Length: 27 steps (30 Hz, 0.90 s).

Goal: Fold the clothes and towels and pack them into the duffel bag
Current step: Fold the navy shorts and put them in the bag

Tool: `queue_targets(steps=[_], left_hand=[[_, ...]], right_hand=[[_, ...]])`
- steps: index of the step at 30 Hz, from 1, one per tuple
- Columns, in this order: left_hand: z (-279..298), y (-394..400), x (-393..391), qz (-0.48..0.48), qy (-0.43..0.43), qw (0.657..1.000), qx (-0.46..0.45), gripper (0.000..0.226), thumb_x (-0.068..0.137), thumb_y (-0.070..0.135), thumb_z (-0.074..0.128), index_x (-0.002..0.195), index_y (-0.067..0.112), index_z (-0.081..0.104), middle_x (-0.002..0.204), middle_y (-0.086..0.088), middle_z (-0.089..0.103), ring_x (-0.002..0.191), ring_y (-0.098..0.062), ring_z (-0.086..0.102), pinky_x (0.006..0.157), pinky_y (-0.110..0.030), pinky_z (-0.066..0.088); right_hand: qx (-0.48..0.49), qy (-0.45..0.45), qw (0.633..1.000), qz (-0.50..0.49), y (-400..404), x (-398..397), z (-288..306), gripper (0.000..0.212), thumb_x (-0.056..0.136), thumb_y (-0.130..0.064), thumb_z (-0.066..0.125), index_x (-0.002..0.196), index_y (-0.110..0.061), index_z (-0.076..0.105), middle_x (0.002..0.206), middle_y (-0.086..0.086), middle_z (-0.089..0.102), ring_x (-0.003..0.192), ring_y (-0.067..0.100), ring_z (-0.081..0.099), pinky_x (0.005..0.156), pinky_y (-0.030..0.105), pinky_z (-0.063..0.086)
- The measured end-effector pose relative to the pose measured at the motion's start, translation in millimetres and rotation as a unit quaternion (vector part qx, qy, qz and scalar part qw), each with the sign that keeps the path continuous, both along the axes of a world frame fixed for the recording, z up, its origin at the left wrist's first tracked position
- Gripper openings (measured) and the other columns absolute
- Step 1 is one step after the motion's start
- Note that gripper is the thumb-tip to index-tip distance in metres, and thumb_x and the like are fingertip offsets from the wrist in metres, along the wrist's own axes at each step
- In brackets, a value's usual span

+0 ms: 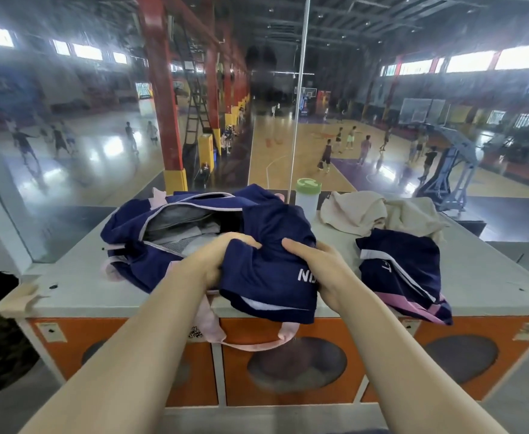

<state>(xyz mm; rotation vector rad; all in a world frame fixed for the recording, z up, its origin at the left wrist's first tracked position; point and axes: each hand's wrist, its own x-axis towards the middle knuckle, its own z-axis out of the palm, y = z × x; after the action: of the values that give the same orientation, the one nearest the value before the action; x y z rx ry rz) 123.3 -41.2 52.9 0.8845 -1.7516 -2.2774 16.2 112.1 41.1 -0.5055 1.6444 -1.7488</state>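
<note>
We hold the navy shirt (269,270) just in front of the open bag (175,227), left hand (216,261) and right hand (316,264) with fingers curled, pinching its cloth. It may unfold or catch the zipper edge, because our grip only bunches it.

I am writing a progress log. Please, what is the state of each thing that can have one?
duffel bag: unzipped, open, partly filled
navy garment: bunched, held by both hands
left hand: gripping the garment
right hand: gripping the garment
second navy garment: loosely folded, on the table
beige towel: crumpled, unfolded
bottle: upright, capped
</note>
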Motion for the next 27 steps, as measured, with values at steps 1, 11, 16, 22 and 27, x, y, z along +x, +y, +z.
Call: queue_targets(steps=[1, 11, 16, 22, 27], left_hand=[[0.6, -6.2, 1.1, 0.0, -0.028, 0.999, -0.022, 0.023, 0.079, 0.015, 0.072, 0.099, 0.003, 0.072, 0.097, -0.015, 0.074, 0.09, -0.029, 0.069, 0.085, -0.036, 0.053], [35.8, -49.8, -12.4, 0.201, 0.202, 0.945, 0.158, 0.033, 0.093, 0.022, 0.05, 0.12, 0.004, 0.054, 0.129, -0.022, 0.058, 0.111, -0.034, 0.06, 0.088, -0.042, 0.051], [51.7, -66.4, -37.4, 0.183, 0.291, 0.915, 0.212, 0.052, 0.094, 0.035, 0.052, 0.137, 0.007, 0.041, 0.128, -0.019, 0.054, 0.118, -0.038, 0.053, 0.098, -0.049, 0.043], [56.6, -89.5, -44.6, 0.152, 0.331, 0.898, 0.246, 0.052, 0.094, 0.035, 0.055, 0.137, 0.009, 0.041, 0.135, -0.023, 0.05, 0.116, -0.041, 0.054, 0.09, -0.052, 0.049], [65.6, -94.9, -50.7, 0.161, 0.343, 0.896, 0.233, 0.053, 0.102, 0.039, 0.041, 0.145, 0.009, 0.035, 0.14, -0.023, 0.048, 0.11, -0.038, 0.055, 0.092, -0.049, 0.049]], right_hand=[[0.002, 0.004, 1.0, 0.0, -1.4, -1.8, -1.1, 0.04, 0.081, -0.025, 0.077, 0.118, -0.018, 0.063, 0.104, 0.002, 0.074, 0.094, 0.023, 0.071, 0.081, 0.036, 0.058], [0.074, 0.002, 0.991, 0.113, -4.6, -17.3, 14.7, 0.027, 0.084, -0.012, 0.07, 0.111, -0.013, 0.069, 0.099, 0.008, 0.076, 0.086, 0.025, 0.073, 0.069, 0.031, 0.057], [0.086, 0.011, 0.983, 0.162, -47.0, -10.3, 17.0, 0.029, 0.086, -0.009, 0.068, 0.115, -0.011, 0.068, 0.104, 0.011, 0.074, 0.099, 0.03, 0.07, 0.085, 0.042, 0.057], [0.102, 0.016, 0.991, 0.082, -131.9, -15.9, 9.5, 0.035, 0.079, -0.013, 0.067, 0.113, -0.014, 0.066, 0.102, 0.013, 0.073, 0.092, 0.033, 0.069, 0.086, 0.05, 0.056], [0.151, -0.009, 0.987, 0.046, -176.8, -25.2, 6.1, 0.027, 0.092, -0.011, 0.057, 0.118, -0.005, 0.061, 0.082, 0.013, 0.063, 0.067, 0.026, 0.059, 0.062, 0.029, 0.049]])
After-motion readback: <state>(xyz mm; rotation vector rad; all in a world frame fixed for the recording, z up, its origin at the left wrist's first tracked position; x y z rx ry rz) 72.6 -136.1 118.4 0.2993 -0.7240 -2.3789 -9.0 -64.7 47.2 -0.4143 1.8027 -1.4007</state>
